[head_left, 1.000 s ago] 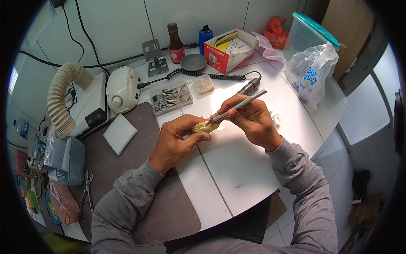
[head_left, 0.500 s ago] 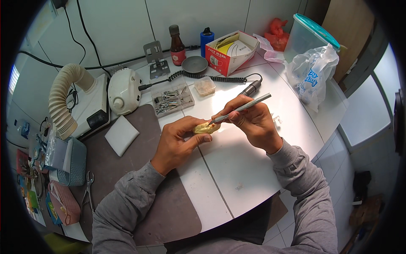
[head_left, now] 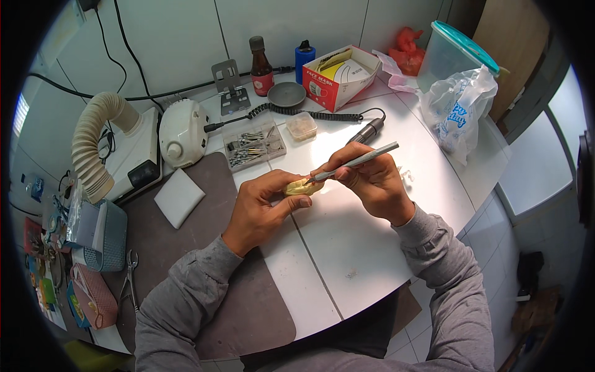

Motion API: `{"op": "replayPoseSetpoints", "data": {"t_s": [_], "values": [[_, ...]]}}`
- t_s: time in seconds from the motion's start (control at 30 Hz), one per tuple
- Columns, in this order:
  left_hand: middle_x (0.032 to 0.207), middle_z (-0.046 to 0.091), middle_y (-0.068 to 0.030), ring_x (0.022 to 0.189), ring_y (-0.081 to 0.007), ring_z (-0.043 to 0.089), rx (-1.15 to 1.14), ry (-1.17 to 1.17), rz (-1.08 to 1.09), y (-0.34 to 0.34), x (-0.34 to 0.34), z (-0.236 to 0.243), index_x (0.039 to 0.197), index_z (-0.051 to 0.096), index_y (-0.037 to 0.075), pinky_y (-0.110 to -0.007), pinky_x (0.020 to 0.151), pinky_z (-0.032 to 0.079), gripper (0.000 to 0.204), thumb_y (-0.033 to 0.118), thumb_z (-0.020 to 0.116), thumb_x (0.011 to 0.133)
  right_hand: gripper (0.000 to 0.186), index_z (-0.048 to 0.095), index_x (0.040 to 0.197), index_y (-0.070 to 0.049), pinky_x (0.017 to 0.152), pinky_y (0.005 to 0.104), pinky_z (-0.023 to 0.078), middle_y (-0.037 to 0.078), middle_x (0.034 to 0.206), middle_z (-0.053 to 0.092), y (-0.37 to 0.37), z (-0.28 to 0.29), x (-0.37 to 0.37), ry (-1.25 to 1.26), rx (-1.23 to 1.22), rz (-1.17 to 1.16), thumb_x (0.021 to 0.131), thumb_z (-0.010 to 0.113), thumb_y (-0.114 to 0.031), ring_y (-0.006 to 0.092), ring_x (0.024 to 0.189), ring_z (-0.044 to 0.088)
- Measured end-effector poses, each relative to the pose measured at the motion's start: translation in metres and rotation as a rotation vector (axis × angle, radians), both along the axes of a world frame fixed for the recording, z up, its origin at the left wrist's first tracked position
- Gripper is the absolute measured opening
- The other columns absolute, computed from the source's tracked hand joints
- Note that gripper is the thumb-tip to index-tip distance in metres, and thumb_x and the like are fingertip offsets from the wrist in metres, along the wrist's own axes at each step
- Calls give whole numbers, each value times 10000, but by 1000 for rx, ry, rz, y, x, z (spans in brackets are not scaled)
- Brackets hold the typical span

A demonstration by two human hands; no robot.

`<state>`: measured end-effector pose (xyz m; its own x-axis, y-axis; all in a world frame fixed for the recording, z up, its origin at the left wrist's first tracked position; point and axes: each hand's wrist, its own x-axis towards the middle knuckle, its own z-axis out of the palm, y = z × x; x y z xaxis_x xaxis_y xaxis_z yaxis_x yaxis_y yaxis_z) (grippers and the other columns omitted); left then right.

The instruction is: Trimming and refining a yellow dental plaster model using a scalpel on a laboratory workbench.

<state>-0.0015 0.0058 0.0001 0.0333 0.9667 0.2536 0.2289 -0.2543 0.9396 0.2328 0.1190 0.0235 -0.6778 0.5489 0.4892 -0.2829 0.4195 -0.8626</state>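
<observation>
Between the fingers and thumb of my left hand is a small pale yellow plaster cast, rounded and partly covered by the fingers. My right hand grips a slim silver craft knife like a pen. Its handle slants up to the right, and its dark tip meets the top of the cast. Both hands are close together above the white tabletop. Behind the right hand lies a dark rotary handpiece, joined by a coiled cord to a white control unit.
A bit box and a small clear tub stand beyond my hands. Left are a white pad, a hose, pliers and a blue basket. A mask box, bottle and plastic bag stand farther back.
The knife handle has tilted slightly lower, and its tip has shifted a little left on the cast. My left hand keeps its hold, nearly still.
</observation>
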Motion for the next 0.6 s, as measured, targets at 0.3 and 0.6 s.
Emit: {"op": "replayPoseSetpoints", "data": {"t_s": [0.3, 0.6], "values": [[1045, 756, -4, 914, -56, 676, -41, 2, 11, -1, 0, 2, 1248, 767, -15, -236, 803, 552, 321, 185, 862, 1016, 128, 708, 1197, 37, 965, 336, 633, 137, 1117, 785, -1, -2, 0, 17, 71, -7, 1070, 694, 36, 211, 1112, 772], [1038, 757, 0, 902, -54, 681, -34, -14, 9, -1, 1, 2, 1248, 765, -14, -233, 792, 553, 310, 176, 855, 1021, 129, 721, 1193, 33, 938, 325, 628, 130, 1116, 789, -1, -4, -1, 15, 54, -6, 1065, 704, 33, 200, 1090, 770]]}}
